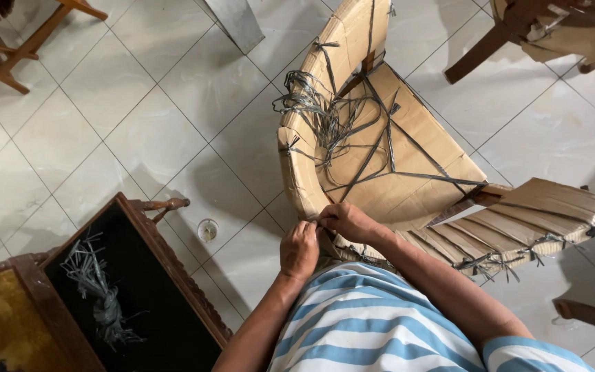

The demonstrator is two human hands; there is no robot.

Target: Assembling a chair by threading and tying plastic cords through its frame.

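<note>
From my remote seat the biggest thing in view is the cardboard-wrapped chair [380, 158], tipped on the white tiled floor [139, 131] right in front of the person, its seat and arms sheathed in brown cardboard and laced with grey plastic strapping [325, 114]. Next in size is the dark wooden table [139, 289] at lower left, with a knotted bundle of spare strapping [101, 293] lying on its black top. Other wooden furniture legs show at the top corners, well apart from the work.

Both hands meet at the near edge of the chair's wrapping. The left hand [299, 248] is clenched, fingers curled tight against the cardboard rim; the right hand [347, 220] is pinched closed just beside it, touching it. I judge they grasp a strap end or knot between them, but the strand itself is hidden under the fingers, so I cannot tell for sure.

To do this step well, I would keep one hand anchoring the strap against the cardboard while the other works the knot, pulling along the strap line so the cardboard does not tear at its edge.

Counted: one wrapped chair in hand, one table, one spare bundle, two hands, at least two other wooden furniture pieces partly in view, and one small round floor fitting [207, 230] between table and chair
</note>
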